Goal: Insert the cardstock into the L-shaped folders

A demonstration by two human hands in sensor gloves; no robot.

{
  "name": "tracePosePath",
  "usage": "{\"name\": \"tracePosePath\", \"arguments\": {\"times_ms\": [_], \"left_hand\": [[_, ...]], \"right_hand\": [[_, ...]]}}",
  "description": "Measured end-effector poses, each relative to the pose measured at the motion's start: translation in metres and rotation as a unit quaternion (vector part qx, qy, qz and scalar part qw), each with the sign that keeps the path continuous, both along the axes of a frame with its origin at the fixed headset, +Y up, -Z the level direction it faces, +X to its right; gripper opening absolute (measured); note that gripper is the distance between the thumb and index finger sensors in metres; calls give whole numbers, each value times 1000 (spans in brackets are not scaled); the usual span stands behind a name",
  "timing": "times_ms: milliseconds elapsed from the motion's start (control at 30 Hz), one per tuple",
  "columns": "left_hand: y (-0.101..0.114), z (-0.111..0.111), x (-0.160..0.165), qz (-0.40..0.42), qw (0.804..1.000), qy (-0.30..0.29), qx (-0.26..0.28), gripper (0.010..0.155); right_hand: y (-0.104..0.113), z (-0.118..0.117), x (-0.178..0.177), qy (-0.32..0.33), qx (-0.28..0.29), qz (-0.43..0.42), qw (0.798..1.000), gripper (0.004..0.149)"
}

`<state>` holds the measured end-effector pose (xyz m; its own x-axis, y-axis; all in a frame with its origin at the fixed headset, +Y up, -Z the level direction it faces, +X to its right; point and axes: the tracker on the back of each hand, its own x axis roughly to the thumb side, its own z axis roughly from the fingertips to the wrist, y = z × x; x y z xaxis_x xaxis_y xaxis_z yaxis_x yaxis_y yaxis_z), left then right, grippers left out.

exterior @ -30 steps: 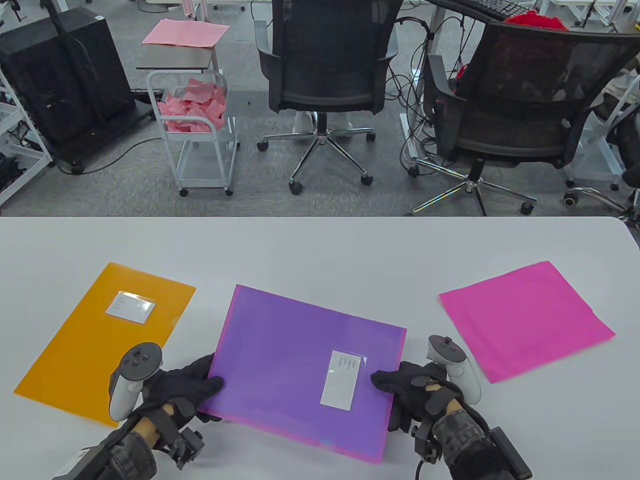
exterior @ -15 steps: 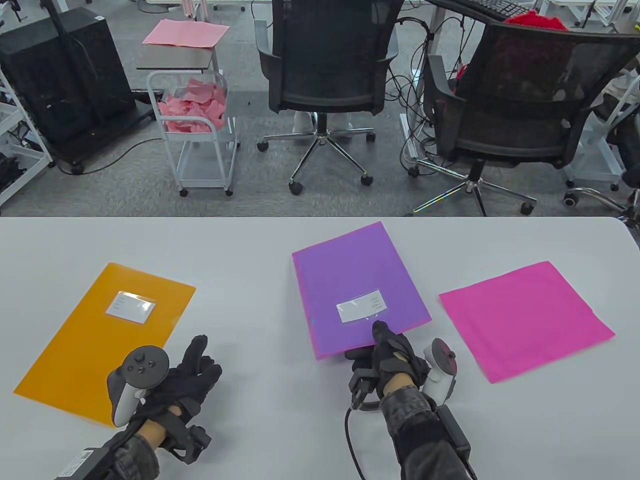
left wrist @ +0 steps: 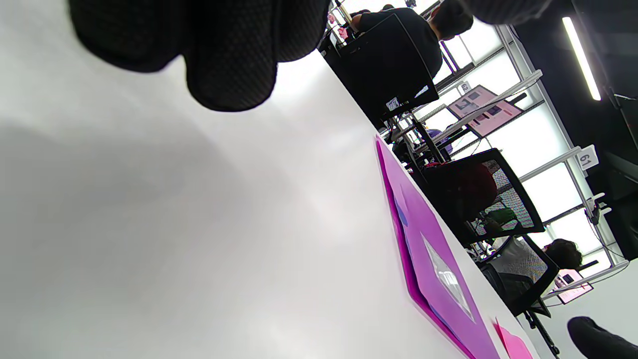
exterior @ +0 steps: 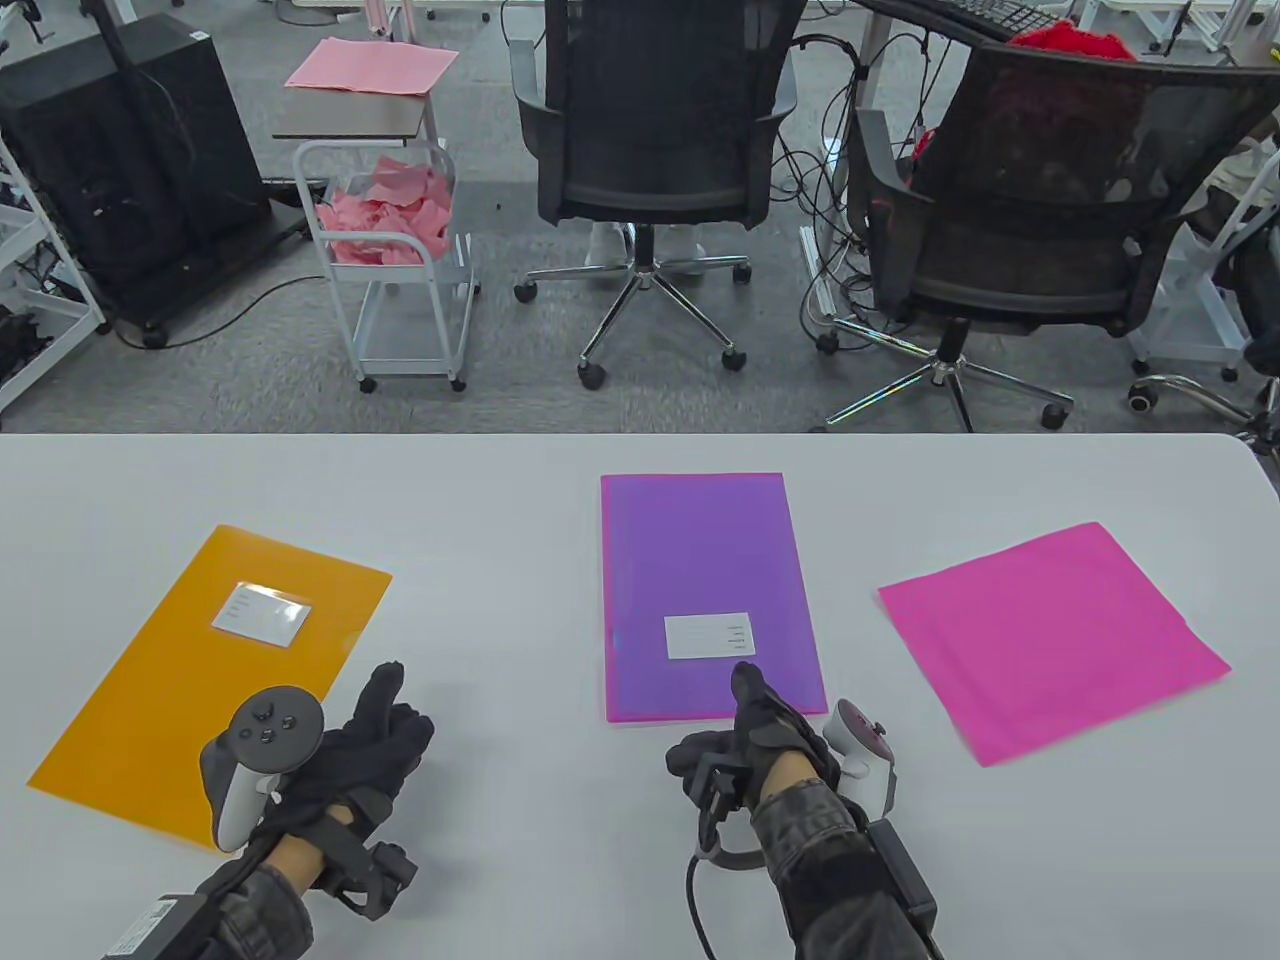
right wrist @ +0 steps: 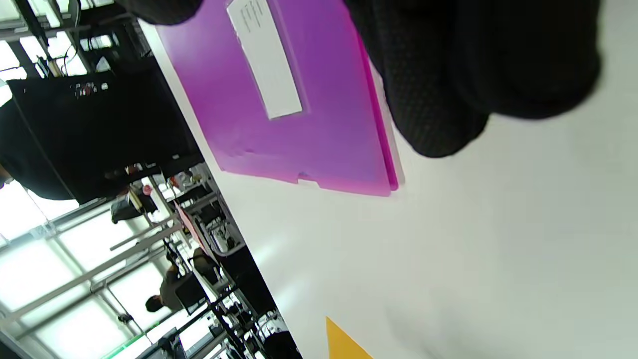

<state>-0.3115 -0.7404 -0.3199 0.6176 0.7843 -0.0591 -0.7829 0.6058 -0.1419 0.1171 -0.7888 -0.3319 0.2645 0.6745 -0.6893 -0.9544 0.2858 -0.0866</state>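
Note:
A purple L-shaped folder [exterior: 700,570] with a white label [exterior: 708,636] lies flat in the middle of the table, long side pointing away from me; a pink edge shows along its rim. It also shows in the left wrist view [left wrist: 433,269] and the right wrist view [right wrist: 279,99]. My right hand [exterior: 740,720] rests a fingertip [exterior: 745,682] on its near edge, thumb off it. My left hand [exterior: 385,710] lies open and empty on the bare table beside an orange folder [exterior: 150,720]. Pink cardstock [exterior: 1050,640] lies at the right.
The white table [exterior: 500,500] ends at a far edge, with two office chairs [exterior: 660,150] and a cart of pink paper scraps [exterior: 390,220] behind it. A corner of the orange folder shows in the right wrist view [right wrist: 344,344].
Both hands held the purple folder lying crosswise. The left hand let go and drew back. The right hand turned the folder and slid it away; it now lies straight.

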Motion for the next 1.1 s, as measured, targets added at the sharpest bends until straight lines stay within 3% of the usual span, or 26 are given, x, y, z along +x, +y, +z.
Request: {"name": "tracePosePath", "arguments": {"times_ms": [67,133,233,367,433,533,633,667,733,767,867,967,1100], "left_hand": [[2,0,-4,-8,1000,4,7,81],[2,-1,-9,-21,1000,14,14,86],[5,-5,-18,-80,996,24,31,87],[11,-22,-38,-213,976,35,20,91],[8,-30,-48,-294,955,36,-30,97],[-6,-42,-70,-406,893,18,-194,108],[-22,-43,-90,-430,845,12,-318,117],[-25,-43,-100,-423,842,15,-335,120],[-32,-40,-109,-341,876,31,-339,122],[-32,-40,-108,-333,882,36,-333,121],[-25,-44,-103,-401,864,23,-303,114],[-21,-44,-91,-443,862,44,-244,101],[-19,-45,-86,-464,856,34,-226,94]], "right_hand": [[9,4,7,43,20,38,998,89],[13,6,16,80,82,70,991,86],[15,6,32,160,159,40,973,80],[18,8,59,132,191,85,969,76],[15,6,69,110,207,96,967,75],[10,5,76,83,201,58,974,74],[10,5,78,75,203,49,975,74],[11,4,78,82,204,56,974,74],[13,3,77,93,210,65,971,74],[14,3,76,96,212,66,970,75],[14,2,73,98,212,60,970,75],[13,2,71,105,211,65,970,75],[13,2,69,110,210,67,969,75]]}}
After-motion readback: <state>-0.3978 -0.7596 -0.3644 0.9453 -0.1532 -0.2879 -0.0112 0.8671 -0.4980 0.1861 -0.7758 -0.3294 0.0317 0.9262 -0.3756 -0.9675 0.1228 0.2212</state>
